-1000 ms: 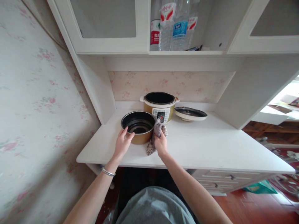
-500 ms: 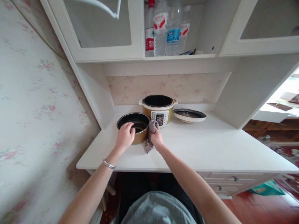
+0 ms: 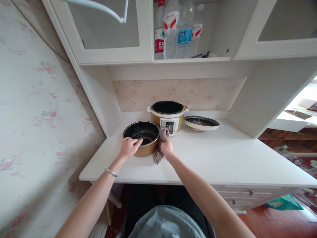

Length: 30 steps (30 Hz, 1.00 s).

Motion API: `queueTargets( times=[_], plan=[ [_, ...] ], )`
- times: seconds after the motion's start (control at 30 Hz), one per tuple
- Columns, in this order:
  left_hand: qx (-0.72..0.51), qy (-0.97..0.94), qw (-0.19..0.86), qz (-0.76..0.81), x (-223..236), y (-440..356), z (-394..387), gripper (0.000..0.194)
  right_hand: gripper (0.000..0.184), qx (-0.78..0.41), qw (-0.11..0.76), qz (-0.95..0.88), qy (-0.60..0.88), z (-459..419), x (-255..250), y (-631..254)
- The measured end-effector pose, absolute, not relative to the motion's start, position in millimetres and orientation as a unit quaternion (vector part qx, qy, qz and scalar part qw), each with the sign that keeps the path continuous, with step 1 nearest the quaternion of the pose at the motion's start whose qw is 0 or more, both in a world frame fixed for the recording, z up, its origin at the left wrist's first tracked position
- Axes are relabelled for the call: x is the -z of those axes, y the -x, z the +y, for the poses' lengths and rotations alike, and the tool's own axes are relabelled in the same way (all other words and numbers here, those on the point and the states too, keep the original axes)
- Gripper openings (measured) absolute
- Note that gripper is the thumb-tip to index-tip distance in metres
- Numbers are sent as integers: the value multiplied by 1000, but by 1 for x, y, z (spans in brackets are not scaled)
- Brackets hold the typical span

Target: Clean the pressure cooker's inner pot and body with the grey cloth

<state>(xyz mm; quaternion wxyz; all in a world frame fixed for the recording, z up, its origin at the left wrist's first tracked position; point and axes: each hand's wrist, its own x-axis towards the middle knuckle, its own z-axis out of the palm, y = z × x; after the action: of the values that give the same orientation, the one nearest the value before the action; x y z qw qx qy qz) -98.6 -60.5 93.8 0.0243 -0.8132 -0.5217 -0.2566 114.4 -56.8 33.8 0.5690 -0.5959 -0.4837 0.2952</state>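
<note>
A gold inner pot with a black inside stands on the white counter. My left hand grips its near rim, thumb over the edge. My right hand is closed on a grey-brown cloth and presses it against the pot's right outer wall. Just behind stands a gold and white rice cooker, open and without its inner pot.
The cooker's lid lies upturned on the counter to the right. Water bottles stand on the shelf above, between two glass cabinet doors. Floral wallpaper closes the left side. Drawers sit under the counter at the right.
My left hand shifted from over the pot's rim back to its near edge. My right hand stays pressed with the cloth on the pot's right side. The view tilted slightly.
</note>
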Motion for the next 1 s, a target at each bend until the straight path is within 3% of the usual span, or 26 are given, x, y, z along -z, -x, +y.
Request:
queueTargets(
  times=[0.17, 0.4, 0.63, 0.8, 1.0],
  plan=[
    [274, 819, 9, -504, -88, 134, -47, 57, 54, -295, 562, -487, 600, -47, -33, -118],
    [334, 724, 137, -588, -71, 77, -56, 55, 53, -295, 572, -459, 613, -60, -26, -78],
    [367, 802, -24, -470, -91, 26, -66, 41, 46, -318, 586, -492, 560, -69, -33, -65],
    [367, 842, -27, -395, -113, 95, -48, 40, 50, -299, 574, -502, 573, -60, -36, -82],
    [201, 872, 10, -446, -101, 202, -1, 46, 52, -308, 554, -498, 592, -56, -35, -74]
  ],
)
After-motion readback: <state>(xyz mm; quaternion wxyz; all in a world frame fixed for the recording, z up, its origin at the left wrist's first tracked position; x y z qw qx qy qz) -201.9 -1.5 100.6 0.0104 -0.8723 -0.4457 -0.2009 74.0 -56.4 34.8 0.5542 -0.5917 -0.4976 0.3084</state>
